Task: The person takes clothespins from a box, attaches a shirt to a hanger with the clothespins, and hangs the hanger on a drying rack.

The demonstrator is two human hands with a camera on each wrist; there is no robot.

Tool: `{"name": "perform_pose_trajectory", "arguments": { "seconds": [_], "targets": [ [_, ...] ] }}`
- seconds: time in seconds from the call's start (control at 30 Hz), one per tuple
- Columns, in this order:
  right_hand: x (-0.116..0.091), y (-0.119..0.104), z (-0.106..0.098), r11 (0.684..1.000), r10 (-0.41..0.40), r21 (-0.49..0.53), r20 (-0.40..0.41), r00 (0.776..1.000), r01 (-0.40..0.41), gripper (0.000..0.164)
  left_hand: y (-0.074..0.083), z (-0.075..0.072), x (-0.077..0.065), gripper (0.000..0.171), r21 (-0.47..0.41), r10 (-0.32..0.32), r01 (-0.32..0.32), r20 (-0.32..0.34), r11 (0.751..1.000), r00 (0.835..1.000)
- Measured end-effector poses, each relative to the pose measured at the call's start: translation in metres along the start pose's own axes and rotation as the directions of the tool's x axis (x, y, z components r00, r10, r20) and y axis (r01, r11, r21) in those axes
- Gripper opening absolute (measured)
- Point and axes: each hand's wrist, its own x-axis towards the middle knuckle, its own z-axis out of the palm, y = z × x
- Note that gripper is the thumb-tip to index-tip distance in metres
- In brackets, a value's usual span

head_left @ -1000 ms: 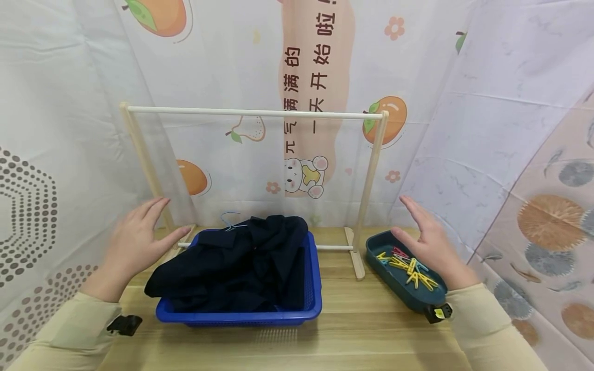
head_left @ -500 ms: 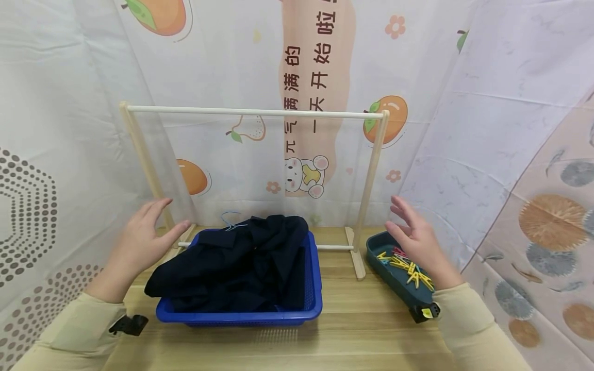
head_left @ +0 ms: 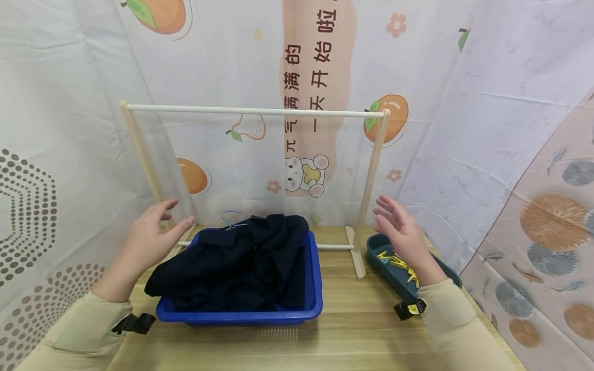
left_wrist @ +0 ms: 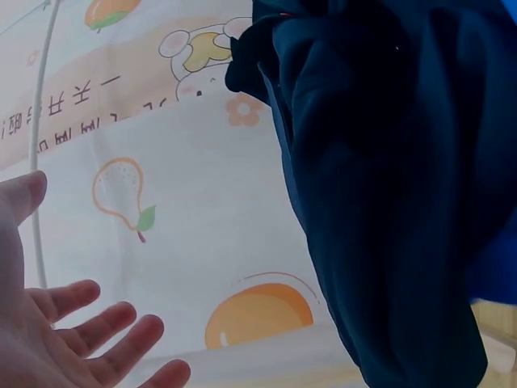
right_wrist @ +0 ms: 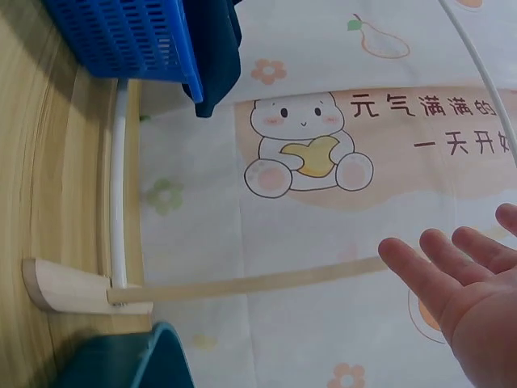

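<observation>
Both hands [head_left: 150, 239] [head_left: 403, 238] hover with fingers relaxed, flanking the blue basket [head_left: 241, 318], its long axis running left to right.

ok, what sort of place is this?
Probably a staged laundry corner: a wooden tabletop walled by printed fabric, with a drying rack, a blue basket of dark clothing, and a dark green tray of clothespins.

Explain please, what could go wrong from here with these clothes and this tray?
The dark clothing hangs over the left rim of the blue basket, so it may slip out.
The blue hanger pokes up from it and might snag.
In the head view, the right hand overlaps the green tray; if it drops, the pegs could scatter.
</observation>
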Motion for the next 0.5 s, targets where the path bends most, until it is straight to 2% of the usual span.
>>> {"name": "perform_pose_trajectory", "arguments": {
  "seconds": [0.2, 0.5],
  "targets": [
    [0.006, 0.019, 0.005, 0.997, 0.008, 0.079, 0.012, 1.0, -0.008, 0.048, 0.002, -0.001, -0.001, 0.075, -0.023, -0.028, 0.029, 0.026, 0.999, 0.999],
    [0.014, 0.021, 0.021, 0.982, 0.02, 0.186, 0.051, 0.998, -0.029, 0.049, 0.002, 0.0, 0.002, 0.078, -0.05, -0.084, 0.087, 0.058, 0.995, 0.995]
  ]
}}
